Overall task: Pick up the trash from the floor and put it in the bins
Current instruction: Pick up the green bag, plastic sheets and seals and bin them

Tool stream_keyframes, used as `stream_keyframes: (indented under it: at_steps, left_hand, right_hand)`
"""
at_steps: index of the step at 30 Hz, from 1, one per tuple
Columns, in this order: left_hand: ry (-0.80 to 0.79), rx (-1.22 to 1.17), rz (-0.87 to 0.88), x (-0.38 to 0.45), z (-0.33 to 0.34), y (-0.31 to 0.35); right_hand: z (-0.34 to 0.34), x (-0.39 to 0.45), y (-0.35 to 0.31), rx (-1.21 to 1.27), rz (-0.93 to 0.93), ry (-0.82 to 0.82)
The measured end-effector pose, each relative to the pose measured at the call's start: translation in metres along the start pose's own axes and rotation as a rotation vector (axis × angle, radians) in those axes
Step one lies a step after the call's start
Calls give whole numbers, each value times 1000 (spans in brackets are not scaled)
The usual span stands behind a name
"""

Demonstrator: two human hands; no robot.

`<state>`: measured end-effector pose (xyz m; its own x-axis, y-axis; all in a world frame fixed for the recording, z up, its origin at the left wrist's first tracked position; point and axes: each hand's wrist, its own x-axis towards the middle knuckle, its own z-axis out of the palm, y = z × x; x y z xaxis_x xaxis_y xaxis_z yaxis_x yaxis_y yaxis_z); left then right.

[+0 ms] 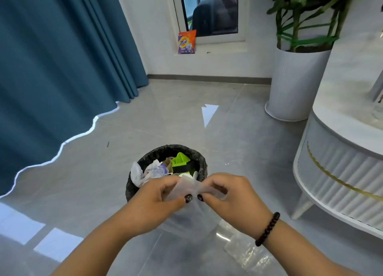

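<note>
While both hands, left hand [161, 194] and right hand [226, 192], pinch the translucent wrapper [186, 187] stretched crosswise between them, the bin [199, 153] sits just beyond, toward frame centre.

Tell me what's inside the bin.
The bin holds crumpled white plastic, a green piece with a black strap and brownish scraps. Deeper layers are covered, and the hands hide its near edge.

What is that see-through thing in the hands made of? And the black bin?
The sheet, pinched by the left hand and right hand, looks like thin translucent plastic film or wrapper: floppy, creased, with skin showing through. The bin wears a crinkly, slightly shiny black plastic bag; what lies beneath is hidden.
</note>
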<state>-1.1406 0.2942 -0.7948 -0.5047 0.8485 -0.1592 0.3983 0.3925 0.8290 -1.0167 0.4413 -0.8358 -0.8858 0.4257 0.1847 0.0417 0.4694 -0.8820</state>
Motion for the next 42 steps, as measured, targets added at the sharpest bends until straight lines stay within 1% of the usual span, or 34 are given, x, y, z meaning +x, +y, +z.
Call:
stream_keyframes:
  at_steps: [2,4,6,8,9,12,15,17,19,21,22,24,26,30,34,38,42]
  left_hand:
    - [-8,14,-7,1,-4,3]
    - [25,-10,-10,3,-12,6]
    - [89,-90,-1,5,-20,8]
    - [164,-230,-3,6,-25,10]
    - [181,-308,-30,5,-26,13]
    - [173,-497,-70,6,-30,15]
    - [155,-653,-84,10,-28,16]
    - [128,-759,-113,13,-26,17]
    - [103,-806,-128,16,-21,18]
    - [80,-746,-153,18,-17,19]
    - [78,-658,-160,19,-13,19]
    - [93,-475,-165,17,-5,16]
    - [102,-418,-177,15,1,14]
    - [69,-463,-171,15,4,11]
    - [115,-479,-155,19,5,10]
    - [137,-524,-168,26,5,9]
    - [157,-686,-187,33,6,8]
  right_hand:
    - [-3,3,-3,100,77,-1]
    - [-9,7,-7,271,143,2]
    - [-16,12,-11,488,211,24]
    - [-20,14,-15,680,285,30]
    - [-19,14,-16,707,302,42]
    - [-8,14,-16,647,345,22]
    - [-2,15,-18,719,356,-11]
    - [-5,16,-16,701,331,73]
    - [-10,16,-11,651,306,166]
    - [-14,13,-8,602,294,208]
    - [-16,12,-6,593,295,220]
    - [-18,8,-4,582,303,221]
    - [-21,4,1,597,301,200]
    - [-28,0,11,735,279,125]
    - [-38,0,19,838,319,83]
    - [-40,2,27,910,311,44]
    - [-38,3,33,926,255,45]
